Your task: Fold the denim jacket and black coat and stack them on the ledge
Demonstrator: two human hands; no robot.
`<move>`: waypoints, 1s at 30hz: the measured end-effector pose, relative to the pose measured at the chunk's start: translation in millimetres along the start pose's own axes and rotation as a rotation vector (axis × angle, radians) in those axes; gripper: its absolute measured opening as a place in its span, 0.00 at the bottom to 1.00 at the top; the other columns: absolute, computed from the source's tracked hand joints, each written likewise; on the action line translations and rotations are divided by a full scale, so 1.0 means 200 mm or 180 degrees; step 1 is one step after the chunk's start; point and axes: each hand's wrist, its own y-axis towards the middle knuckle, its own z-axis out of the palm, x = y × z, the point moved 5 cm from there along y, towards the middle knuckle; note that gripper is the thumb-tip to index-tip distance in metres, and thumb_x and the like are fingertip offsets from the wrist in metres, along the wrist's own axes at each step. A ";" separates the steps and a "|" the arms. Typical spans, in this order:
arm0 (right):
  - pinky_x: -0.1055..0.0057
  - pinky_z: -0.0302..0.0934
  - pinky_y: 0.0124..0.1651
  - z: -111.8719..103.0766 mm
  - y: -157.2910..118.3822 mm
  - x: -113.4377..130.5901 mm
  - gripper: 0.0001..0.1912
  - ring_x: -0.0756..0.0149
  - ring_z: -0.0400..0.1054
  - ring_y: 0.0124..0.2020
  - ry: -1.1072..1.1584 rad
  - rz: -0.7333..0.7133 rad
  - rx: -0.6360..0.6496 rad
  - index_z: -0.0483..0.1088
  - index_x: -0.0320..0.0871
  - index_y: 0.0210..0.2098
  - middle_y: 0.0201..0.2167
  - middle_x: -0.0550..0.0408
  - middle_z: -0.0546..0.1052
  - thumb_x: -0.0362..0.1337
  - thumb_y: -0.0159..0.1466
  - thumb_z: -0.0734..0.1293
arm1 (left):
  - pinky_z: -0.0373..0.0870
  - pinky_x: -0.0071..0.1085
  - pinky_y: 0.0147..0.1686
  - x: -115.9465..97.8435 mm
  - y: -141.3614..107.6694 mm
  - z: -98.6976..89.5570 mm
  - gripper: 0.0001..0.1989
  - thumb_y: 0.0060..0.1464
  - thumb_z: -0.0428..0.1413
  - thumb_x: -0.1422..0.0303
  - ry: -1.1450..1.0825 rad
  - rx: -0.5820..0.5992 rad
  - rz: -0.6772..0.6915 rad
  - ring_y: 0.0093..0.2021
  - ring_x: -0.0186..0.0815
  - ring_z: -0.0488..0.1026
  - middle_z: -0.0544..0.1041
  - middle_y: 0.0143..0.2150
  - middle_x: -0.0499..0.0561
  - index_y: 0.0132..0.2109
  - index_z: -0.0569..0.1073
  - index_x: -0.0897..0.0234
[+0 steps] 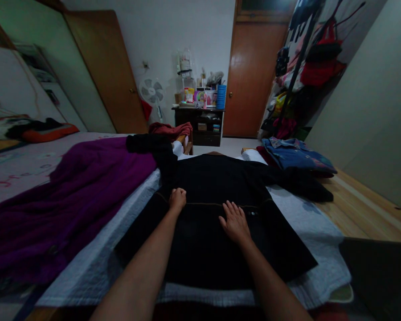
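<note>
A black coat (207,249) lies spread out in front of me, its sleeves stretched to both sides and a thin brown line running across its middle. My left hand (178,199) is closed at the coat's left side, by that line; whether cloth is pinched in the fingers is hidden. Flat on the coat's middle rests my right hand (234,223), fingers stretched out. Small pale marks (253,213) show on the fabric just right of it. Under the coat is a light quilted cloth (307,227).
Left of the coat lies a purple garment (96,178). A folded denim garment (294,154) sits at the right, beside a wooden surface (370,209). Farther back stand a fan (153,91), a dark cabinet (198,127) and a wooden door (254,80). Bags (324,67) hang at the right.
</note>
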 end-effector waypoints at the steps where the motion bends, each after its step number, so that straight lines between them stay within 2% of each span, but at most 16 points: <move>1: 0.58 0.33 0.66 0.00 0.00 0.00 0.31 0.58 0.41 0.68 -0.0003 -0.0006 0.0003 0.53 0.43 0.66 0.68 0.52 0.53 0.49 0.67 0.54 | 0.66 0.30 0.42 0.00 0.00 0.00 0.12 0.60 0.47 0.65 -0.0018 -0.0017 -0.0002 0.45 0.39 0.73 0.73 0.45 0.55 0.41 0.74 0.60; 7: 0.59 0.33 0.66 0.01 0.00 0.00 0.31 0.58 0.42 0.68 -0.0023 -0.0023 -0.0050 0.54 0.43 0.66 0.68 0.52 0.53 0.49 0.66 0.54 | 0.65 0.31 0.43 -0.02 -0.01 0.00 0.08 0.59 0.49 0.66 -0.0067 -0.0026 0.0058 0.46 0.40 0.72 0.73 0.44 0.54 0.39 0.72 0.59; 13: 0.59 0.33 0.66 0.01 0.00 0.00 0.31 0.58 0.42 0.68 -0.0006 -0.0009 -0.0042 0.54 0.43 0.66 0.68 0.53 0.53 0.49 0.66 0.54 | 0.64 0.36 0.45 -0.04 -0.04 0.00 0.08 0.60 0.48 0.69 -0.0144 -0.0082 0.0015 0.49 0.44 0.70 0.72 0.45 0.58 0.40 0.71 0.61; 18: 0.59 0.33 0.66 0.00 0.00 0.00 0.31 0.58 0.42 0.68 -0.0006 -0.0005 -0.0072 0.54 0.43 0.66 0.67 0.52 0.54 0.49 0.66 0.54 | 0.64 0.36 0.46 -0.06 -0.05 -0.04 0.08 0.60 0.46 0.70 -0.0450 -0.0087 -0.0064 0.49 0.44 0.70 0.72 0.45 0.59 0.40 0.69 0.62; 21: 0.59 0.33 0.66 0.00 0.00 0.00 0.31 0.59 0.42 0.68 0.0004 0.0011 -0.0064 0.54 0.43 0.66 0.68 0.53 0.53 0.49 0.66 0.54 | 0.65 0.33 0.46 -0.10 -0.09 -0.06 0.09 0.60 0.44 0.70 -0.0733 0.0026 0.0035 0.48 0.40 0.71 0.73 0.44 0.57 0.39 0.68 0.62; 24: 0.59 0.33 0.66 0.00 0.00 0.00 0.31 0.59 0.42 0.68 0.0006 0.0001 -0.0059 0.54 0.43 0.66 0.67 0.52 0.54 0.50 0.66 0.54 | 0.66 0.29 0.43 -0.18 -0.20 -0.05 0.07 0.59 0.45 0.69 -0.1049 0.0337 0.0285 0.44 0.36 0.72 0.75 0.40 0.52 0.36 0.68 0.61; 27: 0.58 0.33 0.66 -0.01 0.00 0.00 0.31 0.58 0.43 0.68 -0.0005 -0.0019 -0.0091 0.54 0.42 0.65 0.67 0.52 0.54 0.49 0.66 0.54 | 0.67 0.26 0.35 -0.24 -0.39 0.00 0.07 0.57 0.47 0.69 -0.1345 0.0851 0.0496 0.34 0.33 0.73 0.75 0.31 0.47 0.31 0.67 0.61; 30: 0.58 0.33 0.66 -0.01 0.00 0.01 0.31 0.58 0.43 0.68 -0.0001 -0.0019 -0.0087 0.54 0.42 0.65 0.67 0.52 0.54 0.49 0.66 0.54 | 0.66 0.25 0.32 -0.24 -0.59 -0.01 0.08 0.56 0.47 0.67 -0.1642 0.1258 0.0665 0.30 0.31 0.72 0.74 0.28 0.45 0.30 0.66 0.61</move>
